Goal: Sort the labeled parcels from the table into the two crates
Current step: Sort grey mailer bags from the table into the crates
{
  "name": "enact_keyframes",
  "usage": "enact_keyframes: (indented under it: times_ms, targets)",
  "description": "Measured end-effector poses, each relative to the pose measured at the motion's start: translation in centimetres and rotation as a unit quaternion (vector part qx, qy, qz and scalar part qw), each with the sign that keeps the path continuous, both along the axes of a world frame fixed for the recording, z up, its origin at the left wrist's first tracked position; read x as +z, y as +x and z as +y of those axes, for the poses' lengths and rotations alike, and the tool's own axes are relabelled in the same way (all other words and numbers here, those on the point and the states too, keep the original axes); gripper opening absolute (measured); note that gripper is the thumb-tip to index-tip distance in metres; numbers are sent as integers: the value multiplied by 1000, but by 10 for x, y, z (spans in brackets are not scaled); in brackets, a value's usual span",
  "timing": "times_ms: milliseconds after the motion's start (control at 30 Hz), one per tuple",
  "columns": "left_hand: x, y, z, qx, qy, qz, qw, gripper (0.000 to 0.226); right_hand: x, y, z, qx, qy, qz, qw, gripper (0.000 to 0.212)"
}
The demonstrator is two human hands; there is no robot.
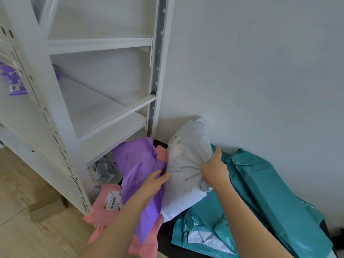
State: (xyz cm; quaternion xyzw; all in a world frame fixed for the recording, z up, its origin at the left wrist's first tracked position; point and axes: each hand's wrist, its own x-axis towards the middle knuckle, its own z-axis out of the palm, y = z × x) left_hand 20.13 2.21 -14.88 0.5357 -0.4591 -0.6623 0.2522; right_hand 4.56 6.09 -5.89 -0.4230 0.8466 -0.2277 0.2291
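Two bare forearms reach in from the bottom edge toward a heap of soft parcels on a dark bench [164, 237]. Right hand [214, 171] has its fingers closed on the bunched side of a grey parcel [186, 164], which stands tilted with its top corner against the white wall [260, 71] and its white label [175, 144] facing left. Left hand [153, 183] lies with fingers loosely open, the fingertips touching the grey parcel's left edge and the palm over a purple parcel [137, 164]. Beneath the purple one lies a pink parcel [106, 205] with a printed label, hanging over the bench's left edge. Teal parcels [260, 192] are piled to the right, just beside the grey one. White metal shelving [100, 108] stands to the left, with another purple parcel [14, 81] on a far shelf. No crates are in view.
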Motion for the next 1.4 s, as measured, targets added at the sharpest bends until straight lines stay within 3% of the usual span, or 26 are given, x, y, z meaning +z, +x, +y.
enact_keyframes:
  times_ms: [200,333,500,600,667,767,867,1000,1200,1400]
  targets:
    - [10,-14,0,7,-20,37,999,33,7,-21,19,-57,-89,-40,994,68]
    - [24,-24,1,25,8,113,993,29,4,-42,32,-109,-139,-69,982,63]
    - [25,-41,7,-7,25,132,991,39,-2,-65,54,-181,-204,-189,943,61]
    - [23,-49,7,-17,62,175,983,62,-5,-77,68,-215,-228,-275,909,62]
    - [27,-53,8,-19,86,207,974,73,-9,-83,78,-212,-235,-314,895,65]
    - [30,-57,8,13,67,220,973,67,-14,-89,95,-164,-218,-362,891,63]
    - [34,-58,10,48,28,199,978,62,-15,-94,106,-115,-179,-364,907,48]
    - [37,-59,16,50,-18,190,980,65,-12,-93,108,-118,-170,-342,916,45]
    - [39,-60,20,27,-67,190,979,62,-2,-91,108,-139,-212,-370,894,24]
    - [43,-63,24,4,-106,199,974,56,-8,-89,104,-184,-259,-346,883,50]
